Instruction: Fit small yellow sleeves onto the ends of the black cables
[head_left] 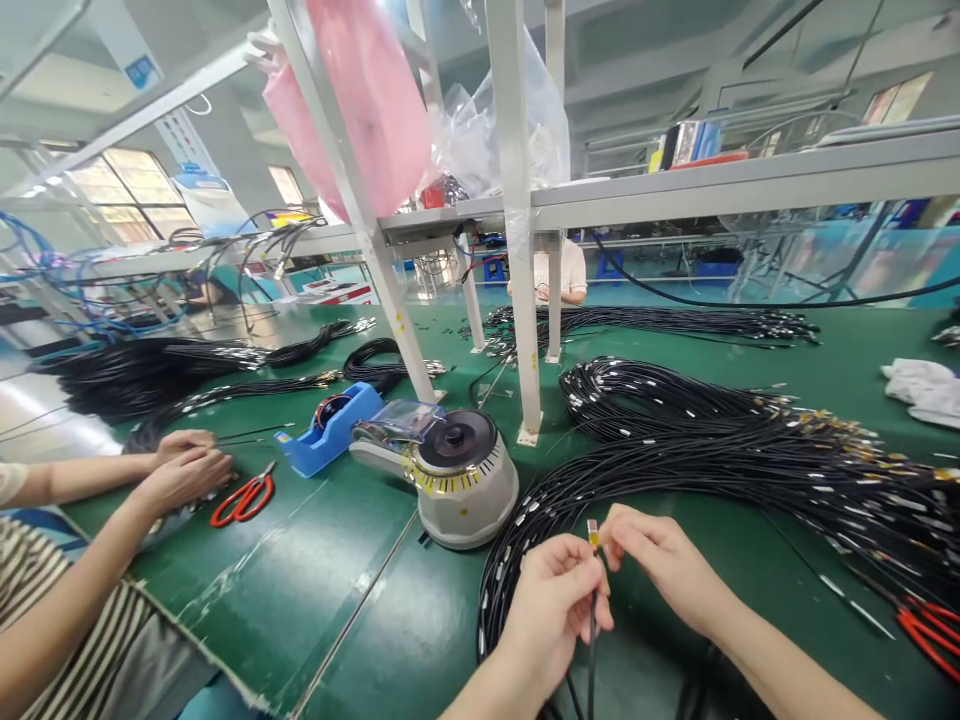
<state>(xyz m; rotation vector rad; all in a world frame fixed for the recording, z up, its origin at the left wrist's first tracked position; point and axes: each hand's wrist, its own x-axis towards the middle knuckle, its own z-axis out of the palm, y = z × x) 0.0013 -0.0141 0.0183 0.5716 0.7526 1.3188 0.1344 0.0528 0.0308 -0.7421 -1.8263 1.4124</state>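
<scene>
My left hand [553, 605] pinches a thin black cable [592, 640] upright, just below its tip. The tip carries a small metal connector wrapped in yellow tape [593, 536]. My right hand [654, 565] holds that taped tip with thumb and forefinger. Both hands hover over the green table [315, 580], right in front of a large bundle of black cables [750, 470]. A grey round tape dispenser [450, 470] stands just left of my hands.
A blue tape dispenser [328, 428] and red scissors [244, 497] lie to the left, by a co-worker's hands [184, 465]. More cable bundles [150, 375] fill the far table. White frame posts [517, 250] rise mid-table. Another red tool [930, 625] and white gloves [926, 390] lie right.
</scene>
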